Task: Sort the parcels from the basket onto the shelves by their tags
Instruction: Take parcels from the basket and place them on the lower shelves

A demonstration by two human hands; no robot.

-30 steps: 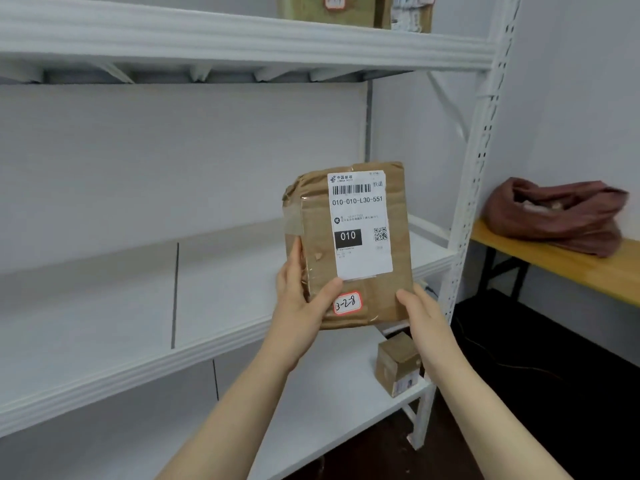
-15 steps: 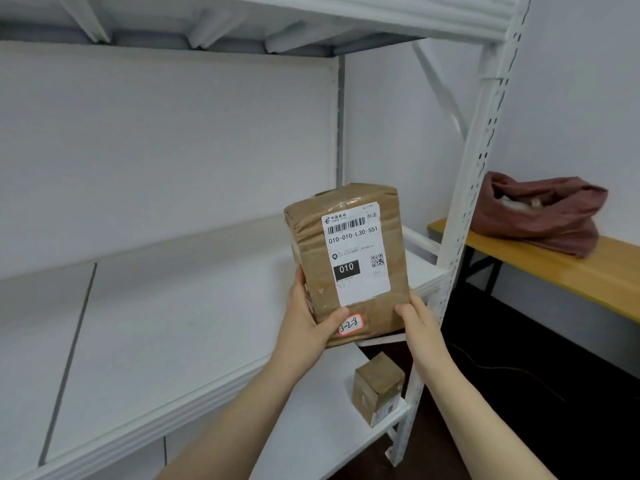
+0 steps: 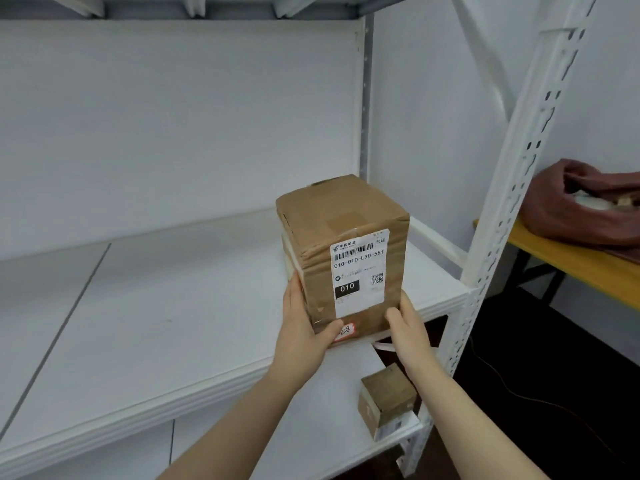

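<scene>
At shelf (image 3: 173, 323), parcel (image 3: 346, 220), L hand (image 3: 301, 334), R hand (image 3: 408, 327)

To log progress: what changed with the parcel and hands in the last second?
The parcel moved down, onto or just above the middle shelf at its right end. The left hand and right hand still grip its lower corners. The small box below stayed.

We count two parcels: one large parcel (image 3: 343, 220) and one small parcel (image 3: 388, 398). Two hands in view: left hand (image 3: 300, 329) and right hand (image 3: 410, 329). Three shelf levels: upper shelf (image 3: 225, 10), middle shelf (image 3: 173, 306), lower shelf (image 3: 311, 431). One shipping label (image 3: 360, 271) and one red-edged tag (image 3: 346, 330) on the large parcel. We log one white perforated upright (image 3: 519, 168), one wooden bench (image 3: 571, 266), one reddish-brown bag (image 3: 554, 209).
</scene>
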